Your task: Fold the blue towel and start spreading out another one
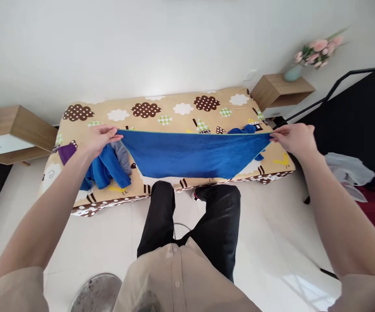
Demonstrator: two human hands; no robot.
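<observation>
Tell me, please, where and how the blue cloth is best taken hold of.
The blue cloth is probably best taken by its two upper corners, one from each side: it hangs limp below a nearly straight upper edge, and the left grip and right grip pinching those corners spread it wide.

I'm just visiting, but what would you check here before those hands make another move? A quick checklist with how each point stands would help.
1. Left hand pinching a corner of the blue cloth: ok.
2. Right hand pinching the opposite upper corner: ok.
3. Upper edge stretched between both hands, without deep sagging: ok.
4. Patterned bedspread free of other fabric: not ok; a blue-and-grey bundle and purple fabric lie towards the left.
5. Lower edge off the bedspread: cannot tell from this angle.
</observation>
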